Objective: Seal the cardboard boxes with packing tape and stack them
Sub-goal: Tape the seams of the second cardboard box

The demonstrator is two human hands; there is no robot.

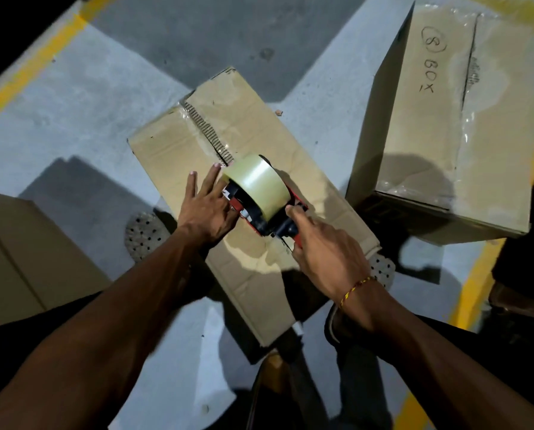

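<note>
Scene is dim overall, lit by a hard source overhead. Sharp dark shadows fall on the grey floor [82, 97] beside each cardboard box [259, 135]. Glare sheens off the tape roll [258, 181] and taped seams. Corners vignette to black; straight edges bow from wide-angle distortion. Near forearms are slightly soft.

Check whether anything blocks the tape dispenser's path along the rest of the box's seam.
Nothing visible does. The tape dispenser, gripped by the right hand, sits on the box; the seam ahead is bare. The left hand lies flat beside it, left of the seam.
</note>
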